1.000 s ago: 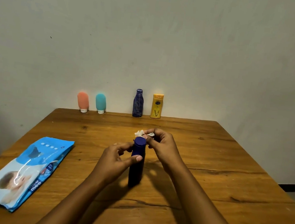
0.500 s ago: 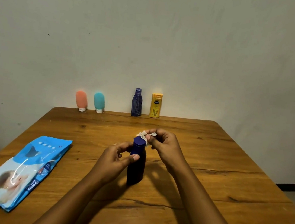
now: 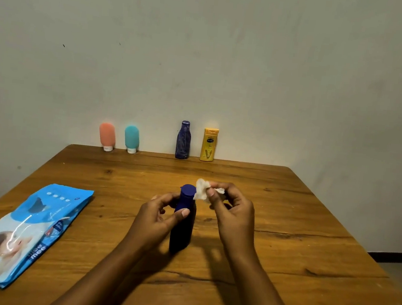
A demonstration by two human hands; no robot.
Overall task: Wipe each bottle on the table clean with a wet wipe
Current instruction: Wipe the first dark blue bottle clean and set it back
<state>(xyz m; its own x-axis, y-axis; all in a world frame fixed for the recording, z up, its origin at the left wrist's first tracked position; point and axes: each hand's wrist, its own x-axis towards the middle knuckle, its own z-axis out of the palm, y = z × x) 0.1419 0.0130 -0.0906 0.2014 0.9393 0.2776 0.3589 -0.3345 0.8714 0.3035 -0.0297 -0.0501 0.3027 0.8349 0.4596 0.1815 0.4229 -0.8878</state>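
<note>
Our left hand (image 3: 157, 217) is gripping the dark blue bottle (image 3: 182, 228) around its shoulder, the thumb curling across the front and the fingers wrapping behind; our right hand (image 3: 233, 211) is pinching a crumpled white wet wipe (image 3: 201, 189) between thumb and fingertips, the other fingers curling loosely; the wipe is touching the right side of the bottle's blue cap (image 3: 188, 191); the bottle is standing upright near the middle of the wooden tabletop (image 3: 285, 237), between our two hands; off to the left, near the tabletop's edge, a light blue pack of wipes (image 3: 28, 228) is lying flat, well apart from the bottle; along the far edge, against the pale wall (image 3: 231, 55), four more containers are standing in a row: an orange tube (image 3: 107, 135) and a teal tube (image 3: 131, 137), both resting cap-down and near each other, then a patterned blue bottle (image 3: 183, 140) and a yellow bottle (image 3: 209, 145) standing upright side by side; both our forearms are reaching in from the bottom of the view.
</note>
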